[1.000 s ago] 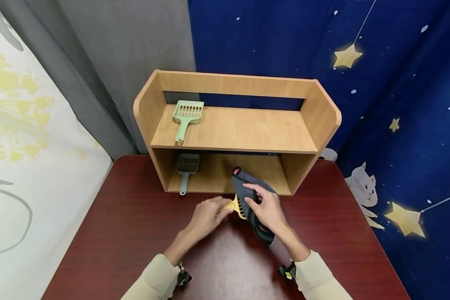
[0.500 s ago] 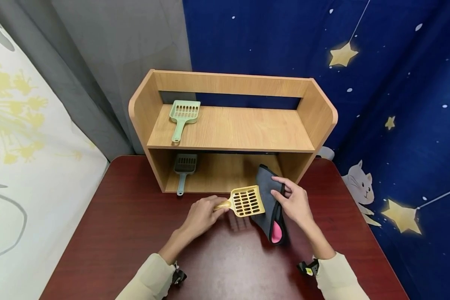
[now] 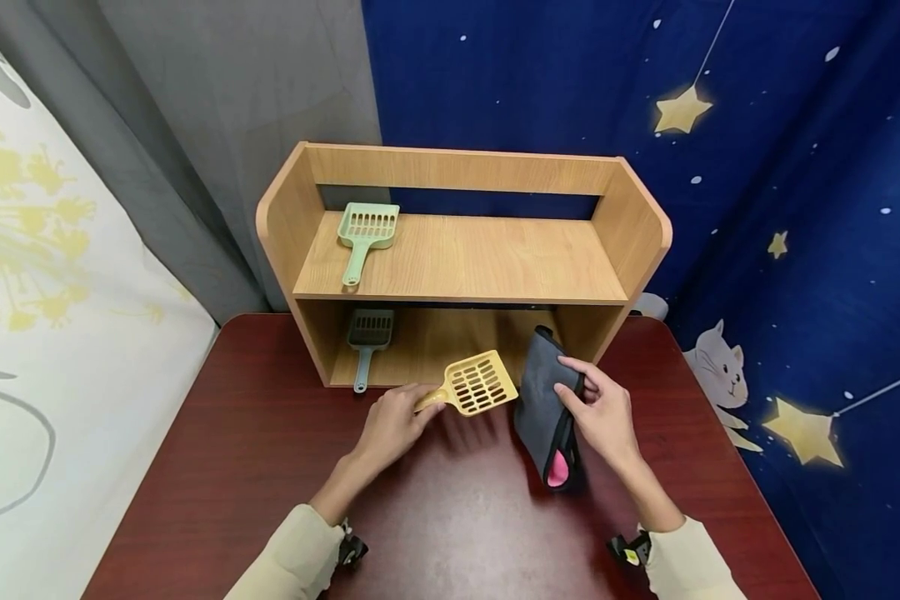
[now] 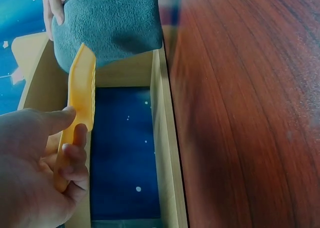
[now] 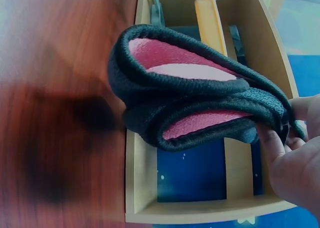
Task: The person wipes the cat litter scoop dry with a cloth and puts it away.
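2 hands point(image 3: 495, 412) near shelf edge point(image 3: 450, 383)

The left hand point(image 3: 390, 425) has lifted the yellow scoop point(image 3: 480, 385) out from under the grey cloth point(image 3: 543, 400) and up toward the shelf point(image 3: 465, 292). The right hand point(image 3: 603, 412) has drawn the cloth aside to the right, so the 2 now sit apart.

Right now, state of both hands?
Left hand: closed, gripping the handle of the yellow scoop.
Right hand: closed, holding the folded grey cloth with pink lining.
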Demonstrator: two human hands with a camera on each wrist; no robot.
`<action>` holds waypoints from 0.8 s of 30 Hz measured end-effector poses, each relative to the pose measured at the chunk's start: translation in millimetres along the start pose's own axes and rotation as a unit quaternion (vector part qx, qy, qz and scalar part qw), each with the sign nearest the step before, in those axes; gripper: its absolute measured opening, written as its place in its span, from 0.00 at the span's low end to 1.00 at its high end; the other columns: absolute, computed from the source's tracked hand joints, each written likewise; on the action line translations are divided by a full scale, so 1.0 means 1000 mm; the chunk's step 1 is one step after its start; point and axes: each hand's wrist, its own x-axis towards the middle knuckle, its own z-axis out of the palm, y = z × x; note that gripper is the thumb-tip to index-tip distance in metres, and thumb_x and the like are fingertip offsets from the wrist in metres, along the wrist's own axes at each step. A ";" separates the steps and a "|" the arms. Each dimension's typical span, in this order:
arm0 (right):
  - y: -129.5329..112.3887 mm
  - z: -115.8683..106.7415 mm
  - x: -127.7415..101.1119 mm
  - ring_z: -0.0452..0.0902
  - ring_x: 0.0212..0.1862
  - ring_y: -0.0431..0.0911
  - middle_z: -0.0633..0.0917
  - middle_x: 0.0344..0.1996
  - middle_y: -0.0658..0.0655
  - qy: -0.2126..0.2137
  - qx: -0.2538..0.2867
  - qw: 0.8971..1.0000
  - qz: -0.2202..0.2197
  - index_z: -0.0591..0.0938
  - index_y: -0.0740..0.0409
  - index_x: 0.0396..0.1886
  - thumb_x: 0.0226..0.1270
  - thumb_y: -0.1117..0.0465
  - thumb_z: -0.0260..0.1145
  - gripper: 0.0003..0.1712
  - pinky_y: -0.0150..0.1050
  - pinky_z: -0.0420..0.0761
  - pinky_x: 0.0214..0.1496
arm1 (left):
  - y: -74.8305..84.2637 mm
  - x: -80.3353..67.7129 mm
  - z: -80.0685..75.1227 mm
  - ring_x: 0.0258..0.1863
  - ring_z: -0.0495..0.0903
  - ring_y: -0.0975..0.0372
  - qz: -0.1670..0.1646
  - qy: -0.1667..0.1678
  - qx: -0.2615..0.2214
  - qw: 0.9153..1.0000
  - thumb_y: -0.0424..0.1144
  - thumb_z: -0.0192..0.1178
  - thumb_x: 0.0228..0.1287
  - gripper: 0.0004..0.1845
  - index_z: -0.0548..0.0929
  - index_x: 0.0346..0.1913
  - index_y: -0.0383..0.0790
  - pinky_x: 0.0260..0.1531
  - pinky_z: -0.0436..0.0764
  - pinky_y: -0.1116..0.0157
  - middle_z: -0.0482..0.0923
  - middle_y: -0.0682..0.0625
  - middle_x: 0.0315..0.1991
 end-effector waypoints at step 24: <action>-0.044 0.073 -0.034 0.80 0.25 0.38 0.90 0.28 0.65 -0.029 0.084 0.994 -0.062 0.87 0.68 0.55 0.58 0.79 0.77 0.23 0.30 0.79 0.23 | 0.023 0.014 0.008 0.39 0.87 0.53 -0.001 0.031 -0.043 0.999 0.40 0.71 0.71 0.17 0.89 0.55 0.32 0.39 0.84 0.51 0.90 0.42 0.45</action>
